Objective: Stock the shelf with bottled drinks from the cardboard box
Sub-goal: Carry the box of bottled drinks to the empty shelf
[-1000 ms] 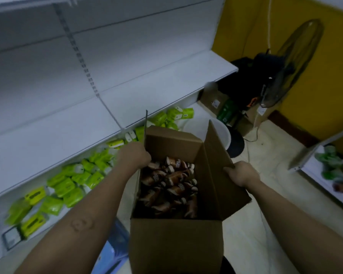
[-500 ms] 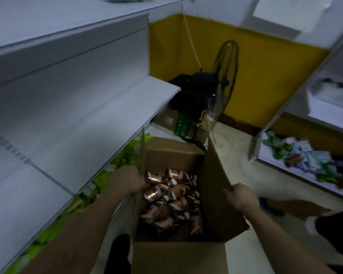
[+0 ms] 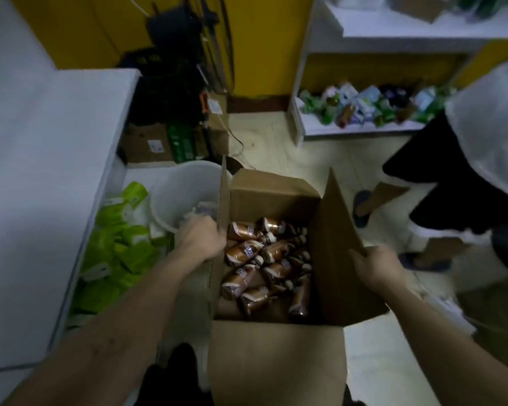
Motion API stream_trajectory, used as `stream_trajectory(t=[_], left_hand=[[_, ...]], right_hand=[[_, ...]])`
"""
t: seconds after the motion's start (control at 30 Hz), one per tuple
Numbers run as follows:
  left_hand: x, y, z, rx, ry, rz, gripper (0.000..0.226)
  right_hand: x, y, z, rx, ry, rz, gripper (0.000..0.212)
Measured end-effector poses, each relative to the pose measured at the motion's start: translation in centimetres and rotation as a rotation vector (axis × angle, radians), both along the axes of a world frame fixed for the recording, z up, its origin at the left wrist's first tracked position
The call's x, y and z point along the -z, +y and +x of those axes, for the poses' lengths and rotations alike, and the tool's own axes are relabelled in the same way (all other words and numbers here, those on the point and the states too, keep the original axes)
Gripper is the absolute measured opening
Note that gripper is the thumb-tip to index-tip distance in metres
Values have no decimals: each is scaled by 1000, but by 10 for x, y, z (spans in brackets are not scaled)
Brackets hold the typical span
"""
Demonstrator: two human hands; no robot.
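A person's left hand (image 3: 201, 241) and right hand (image 3: 377, 266) each clutch a side flap of an open cardboard box (image 3: 276, 356) of brown bottles (image 3: 264, 265). The view has swung from the white shelf (image 3: 50, 171) towards the aisle; stocking hasn't begun.

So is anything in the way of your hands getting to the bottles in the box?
Nothing visible blocks them. The cardboard box is open on top, its flaps folded up and out, and the brown bottles lie uncovered inside. The left hand grips the left wall and the right hand holds the right flap, each just beside the bottles.
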State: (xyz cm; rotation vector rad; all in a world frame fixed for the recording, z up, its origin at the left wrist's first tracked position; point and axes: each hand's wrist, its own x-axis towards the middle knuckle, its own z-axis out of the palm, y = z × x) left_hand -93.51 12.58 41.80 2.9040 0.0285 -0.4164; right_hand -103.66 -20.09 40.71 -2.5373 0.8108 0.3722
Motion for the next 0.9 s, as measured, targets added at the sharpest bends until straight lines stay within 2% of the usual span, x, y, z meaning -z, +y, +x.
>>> stream_trajectory(t=[0.13,0.23,0.4,0.57,0.67,0.77,0.9], left_hand=[[82,-37,1,74,82,-33,41],[171,-58,-14,80,175,-41,41],[310,-46,-66,-14,134,9,42],[374,-23,-79,-96,63,-80,42],[392,3,-85,-143,69,-85,42],[392,31,-101,-215,128,-73,32],[356,24,-108,-35,77,-179,36]], right_hand=[[91,-39,-35,90,12,-54,37],[175,-52,-60,134,16,-107,35],[293,-55,-88,107,16,-169,32],[362,-52,-97,108,-6,-139,39],[377,-50,-100,106,-15,-163,45],[354,-41,-99,95,-42,-268,47],[321,-31,-116,17,78,-308,67]])
